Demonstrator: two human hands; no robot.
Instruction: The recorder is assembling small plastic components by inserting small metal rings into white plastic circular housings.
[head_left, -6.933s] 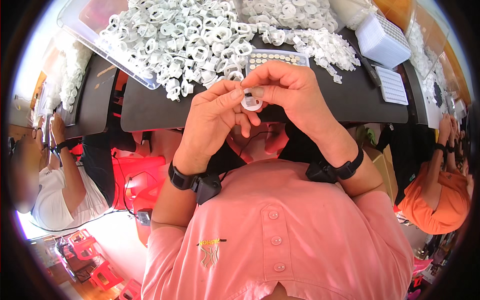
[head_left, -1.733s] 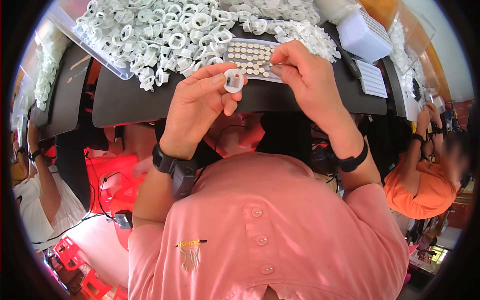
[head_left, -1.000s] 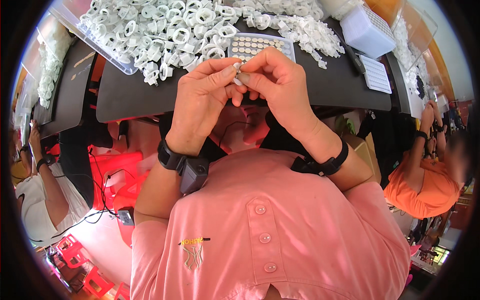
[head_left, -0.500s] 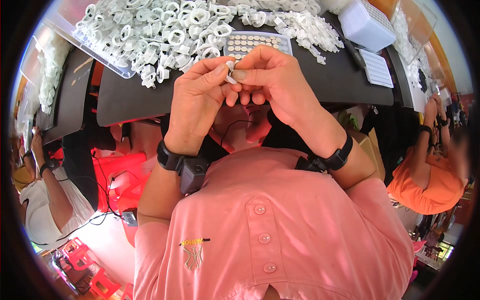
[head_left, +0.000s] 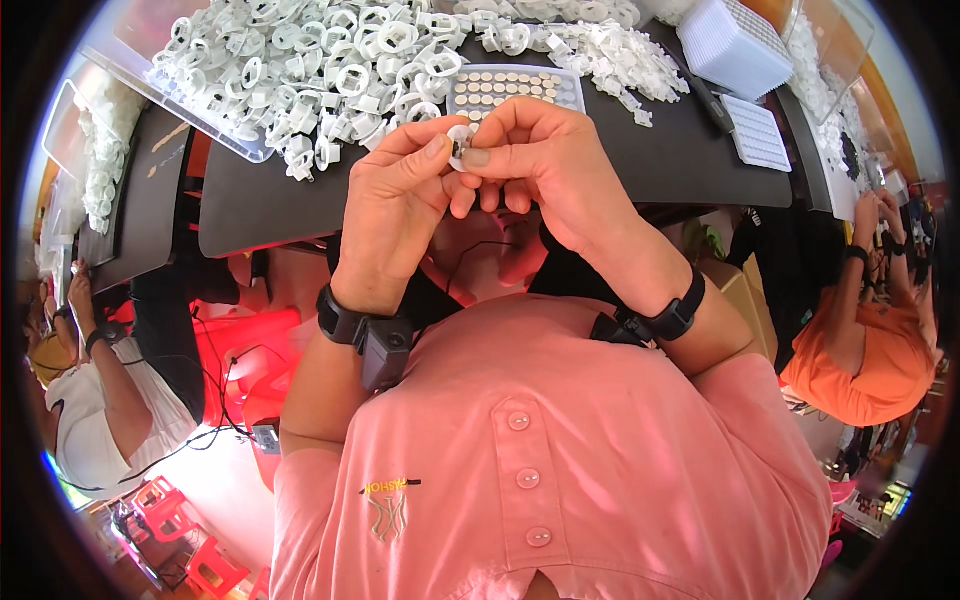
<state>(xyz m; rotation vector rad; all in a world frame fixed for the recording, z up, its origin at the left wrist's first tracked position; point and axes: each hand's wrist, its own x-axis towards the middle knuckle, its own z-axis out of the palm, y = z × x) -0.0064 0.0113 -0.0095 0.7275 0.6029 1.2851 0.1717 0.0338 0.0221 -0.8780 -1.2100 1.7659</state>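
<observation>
Between my two hands, above the near part of the dark table, is a small round white plastic piece (head_left: 459,146) with a darker spot in its middle. My left hand (head_left: 405,185) pinches its left side between thumb and forefinger. From the other side my right hand (head_left: 545,160) closes on it, thumb and forefinger at its right edge. Whether the right fingertips hold a second small part is hidden. Just beyond the hands lies a tray (head_left: 573,92) with rows of round cream-coloured discs. A big heap of white plastic ring-shaped parts (head_left: 330,75) spreads at the far left.
Smaller clear-white parts (head_left: 625,60) are piled at the far right, near a stack of white trays (head_left: 735,50). A single white grid tray (head_left: 757,135) lies by a dark long tool (head_left: 705,100). People work at both sides; red stools (head_left: 215,567) stand lower left.
The round piece has turned in my fingers, so its flat face now shows more. My right hand has shifted slightly down; both hands keep their pinch.
</observation>
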